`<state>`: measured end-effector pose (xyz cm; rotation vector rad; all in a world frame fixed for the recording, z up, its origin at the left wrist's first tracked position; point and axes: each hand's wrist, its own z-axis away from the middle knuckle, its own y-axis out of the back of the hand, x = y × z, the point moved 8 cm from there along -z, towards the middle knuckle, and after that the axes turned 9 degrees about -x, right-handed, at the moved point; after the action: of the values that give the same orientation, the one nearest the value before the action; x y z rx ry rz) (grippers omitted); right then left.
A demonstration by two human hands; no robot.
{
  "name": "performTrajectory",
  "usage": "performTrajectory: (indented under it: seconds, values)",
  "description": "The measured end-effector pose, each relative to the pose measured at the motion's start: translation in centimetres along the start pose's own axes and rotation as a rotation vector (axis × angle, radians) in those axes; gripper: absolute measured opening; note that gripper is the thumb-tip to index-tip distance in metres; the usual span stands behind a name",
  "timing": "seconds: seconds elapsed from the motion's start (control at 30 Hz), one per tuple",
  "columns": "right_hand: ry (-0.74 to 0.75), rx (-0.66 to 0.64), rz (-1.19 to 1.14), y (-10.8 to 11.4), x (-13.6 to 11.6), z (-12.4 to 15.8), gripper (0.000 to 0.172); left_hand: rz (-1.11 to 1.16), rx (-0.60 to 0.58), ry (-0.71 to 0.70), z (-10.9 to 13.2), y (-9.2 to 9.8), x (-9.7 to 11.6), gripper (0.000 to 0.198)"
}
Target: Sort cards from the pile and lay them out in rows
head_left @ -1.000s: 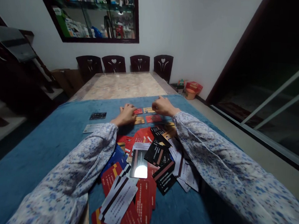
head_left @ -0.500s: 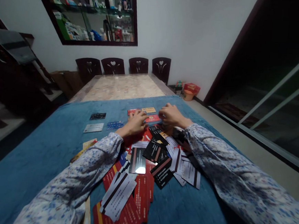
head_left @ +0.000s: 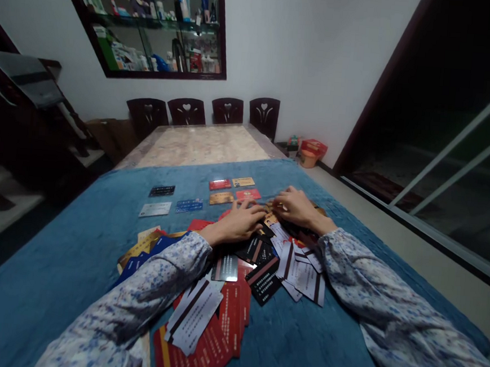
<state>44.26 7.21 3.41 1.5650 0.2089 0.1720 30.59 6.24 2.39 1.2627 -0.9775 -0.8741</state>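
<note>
A loose pile of plastic cards lies in front of me. My left hand (head_left: 242,224) rests over the pile's upper part, fingers stretched and apart, touching black cards (head_left: 260,251) beneath. Close by on the right, my right hand (head_left: 297,207) has its fingers curled in at the pile's top edge; what they pinch, if anything, is hidden. Beyond the hands lie single cards: a red card (head_left: 220,184), a yellow card (head_left: 243,181), a gold card (head_left: 221,198) and another red card (head_left: 248,194). White cards (head_left: 301,273) spread below my right wrist.
A blue cloth (head_left: 75,238) covers the near table. To the left lie a black card (head_left: 162,191), a silver card (head_left: 155,209) and a blue card (head_left: 189,205). Red cards (head_left: 230,318) fan out near me. Several dark chairs (head_left: 264,117) stand at the far end.
Both hands have drawn back from the far cards toward the pile, my right hand also shifting right. The gold card in the far group now shows uncovered.
</note>
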Motion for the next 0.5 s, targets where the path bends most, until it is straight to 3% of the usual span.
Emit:
performTrajectory:
  seconds: [0.2,0.5]
  values:
    - [0.013,-0.003,-0.032,-0.8,0.2,0.4,0.024,-0.007,-0.072,-0.064,-0.3,-1.3,1.3,0.047]
    - [0.063,0.025,-0.052,-1.4,-0.2,0.2,0.026,-0.035,-0.056,-0.025,0.5,-0.9,-0.5,0.043]
